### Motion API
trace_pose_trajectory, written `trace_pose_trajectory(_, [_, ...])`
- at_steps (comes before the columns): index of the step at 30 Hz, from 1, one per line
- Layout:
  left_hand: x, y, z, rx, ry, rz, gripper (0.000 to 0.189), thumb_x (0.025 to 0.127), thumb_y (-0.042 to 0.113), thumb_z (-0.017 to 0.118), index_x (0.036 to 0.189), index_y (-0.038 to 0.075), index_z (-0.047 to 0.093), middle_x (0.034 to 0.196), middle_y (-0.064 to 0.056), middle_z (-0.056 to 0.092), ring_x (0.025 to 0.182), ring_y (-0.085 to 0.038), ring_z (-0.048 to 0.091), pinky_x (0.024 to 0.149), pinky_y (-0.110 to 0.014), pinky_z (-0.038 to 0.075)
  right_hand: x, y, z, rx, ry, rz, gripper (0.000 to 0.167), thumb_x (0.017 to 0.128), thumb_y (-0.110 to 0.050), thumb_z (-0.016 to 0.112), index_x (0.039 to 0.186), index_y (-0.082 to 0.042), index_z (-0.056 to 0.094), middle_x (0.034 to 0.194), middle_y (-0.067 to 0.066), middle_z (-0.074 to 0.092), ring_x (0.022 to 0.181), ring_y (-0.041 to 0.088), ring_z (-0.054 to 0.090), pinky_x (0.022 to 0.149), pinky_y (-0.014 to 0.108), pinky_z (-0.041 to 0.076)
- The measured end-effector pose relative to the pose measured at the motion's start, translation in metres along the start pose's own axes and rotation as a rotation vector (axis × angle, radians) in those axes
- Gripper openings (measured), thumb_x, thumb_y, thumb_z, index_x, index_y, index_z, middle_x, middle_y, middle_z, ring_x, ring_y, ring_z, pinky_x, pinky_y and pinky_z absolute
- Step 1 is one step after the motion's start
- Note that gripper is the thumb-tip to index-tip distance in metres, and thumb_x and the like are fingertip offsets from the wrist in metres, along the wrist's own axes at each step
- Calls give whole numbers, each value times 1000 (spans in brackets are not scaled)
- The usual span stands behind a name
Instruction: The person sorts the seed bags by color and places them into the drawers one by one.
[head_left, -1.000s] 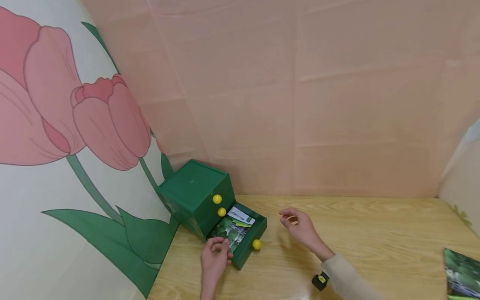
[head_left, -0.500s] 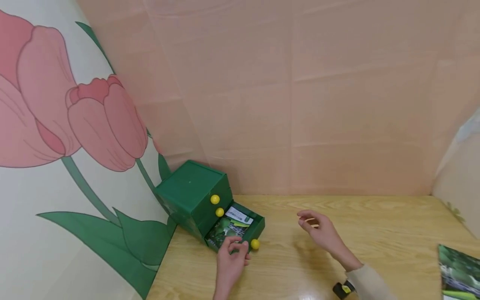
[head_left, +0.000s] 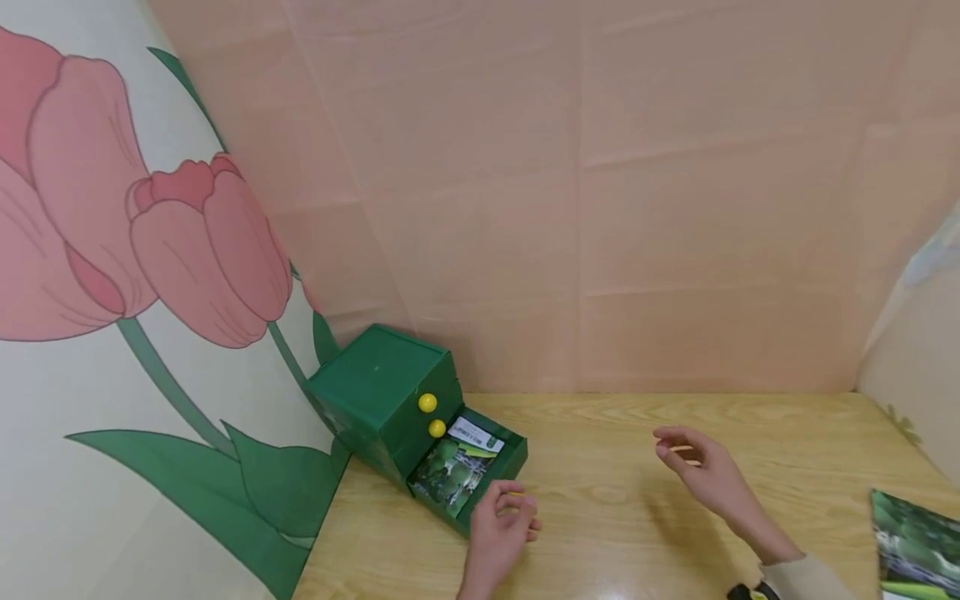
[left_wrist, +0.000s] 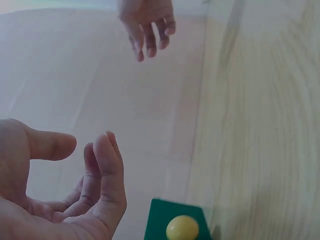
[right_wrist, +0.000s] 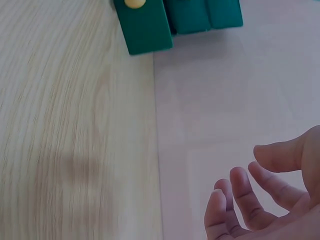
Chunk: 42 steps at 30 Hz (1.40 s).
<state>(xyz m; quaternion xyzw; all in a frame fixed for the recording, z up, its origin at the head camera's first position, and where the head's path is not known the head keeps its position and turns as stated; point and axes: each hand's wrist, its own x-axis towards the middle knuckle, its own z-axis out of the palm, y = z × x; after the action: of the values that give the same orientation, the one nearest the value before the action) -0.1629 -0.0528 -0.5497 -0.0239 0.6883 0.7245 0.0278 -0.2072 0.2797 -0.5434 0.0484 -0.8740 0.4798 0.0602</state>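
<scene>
A green box with drawers (head_left: pixel 382 375) stands at the back left of the table. Its bottom drawer (head_left: pixel 517 461) is pulled out, and a green picture booklet (head_left: pixel 453 475) lies inside beside a white label card (head_left: pixel 477 434). My left hand (head_left: pixel 500 527) hovers at the drawer's front corner, fingers loosely bent with nothing between them. In the left wrist view its thumb and fingertips are apart, and the drawer's yellow knob (left_wrist: pixel 182 228) shows below. Farther right, my right hand (head_left: pixel 702 471) hangs above the table, fingers relaxed and holding nothing.
Two yellow knobs (head_left: pixel 427 403) mark the upper drawers, which are closed. Another green picture booklet (head_left: pixel 917 546) lies at the right edge of the table. A pink sheet (head_left: pixel 577 200) backs the table; a tulip-painted wall (head_left: pixel 225 250) stands left.
Both hands have moved to the right, the right one farther from the drawer. My left hand has gone from over the drawer's near side to its front. The drawer stays out.
</scene>
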Motion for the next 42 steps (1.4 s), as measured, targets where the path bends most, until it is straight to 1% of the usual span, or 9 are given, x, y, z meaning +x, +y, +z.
trace_pose_trajectory(14, [-2, -13, 36, 45, -147, -89, 21, 100, 9, 74, 117, 6, 62, 95, -3, 69, 76, -17, 74, 69, -28, 66, -27, 35, -59, -55, 75, 87, 44, 110, -30, 62, 141, 1, 63, 133, 27, 67, 94, -12, 57, 70, 25, 59])
trace_pose_trajectory(22, [-4, -17, 63, 66, -227, -161, 21, 99, 7, 75, 116, 8, 62, 96, -3, 70, 78, -18, 74, 70, -30, 66, -38, 60, -84, -128, 161, 67, 36, 107, -23, 68, 133, 1, 67, 109, -12, 72, 89, -17, 55, 65, 23, 58])
trace_pose_trajectory(26, [-7, -19, 71, 98, -237, -223, 21, 99, 7, 75, 116, 9, 62, 97, -3, 69, 80, -18, 74, 72, -33, 66, -45, 67, -94, -151, 184, 88, 36, 107, -24, 68, 133, 1, 67, 107, -16, 72, 87, -18, 54, 63, 24, 57])
trace_pose_trajectory(30, [-11, -21, 76, 81, -244, -229, 22, 98, 5, 76, 114, 9, 62, 98, -4, 70, 82, -20, 73, 73, -35, 66, -48, 75, -107, -172, 207, 110, 38, 107, -26, 68, 133, 2, 66, 103, -29, 66, 86, -22, 50, 61, 23, 56])
trace_pose_trajectory(33, [-13, -23, 81, 56, -252, -218, 22, 97, 4, 77, 113, 9, 62, 98, -5, 69, 81, -21, 73, 72, -33, 66, -50, 82, -117, -206, 209, 140, 42, 107, -29, 67, 135, 2, 65, 105, -21, 71, 85, -24, 47, 60, 23, 55])
trace_pose_trajectory(35, [-15, -23, 85, 49, -258, -210, 22, 97, 3, 77, 112, 9, 62, 97, -5, 69, 80, -21, 73, 70, -32, 66, -50, 87, -122, -233, 209, 159, 44, 108, -30, 66, 136, 4, 64, 110, 0, 77, 85, -16, 55, 59, 23, 54])
trace_pose_trajectory(38, [-17, -26, 91, 52, -279, -206, 23, 96, 4, 78, 111, 10, 62, 96, -4, 69, 78, -21, 73, 69, -32, 65, -52, 94, -128, -268, 199, 213, 49, 109, -33, 63, 139, 6, 61, 123, 33, 69, 91, 21, 74, 57, 25, 54])
trace_pose_trajectory(41, [-19, -29, 98, 73, -318, -211, 22, 96, 4, 78, 111, 11, 63, 94, -2, 70, 76, -21, 74, 68, -32, 63, -55, 103, -133, -279, 184, 264, 53, 111, -32, 60, 141, 10, 56, 130, 42, 61, 105, 61, 65, 56, 31, 56])
trace_pose_trajectory(42, [-19, -31, 101, 91, -332, -215, 22, 96, 5, 78, 110, 12, 63, 93, -1, 71, 76, -20, 74, 67, -31, 62, -56, 105, -135, -284, 185, 280, 53, 111, -32, 60, 142, 11, 55, 131, 43, 60, 107, 62, 64, 57, 34, 57])
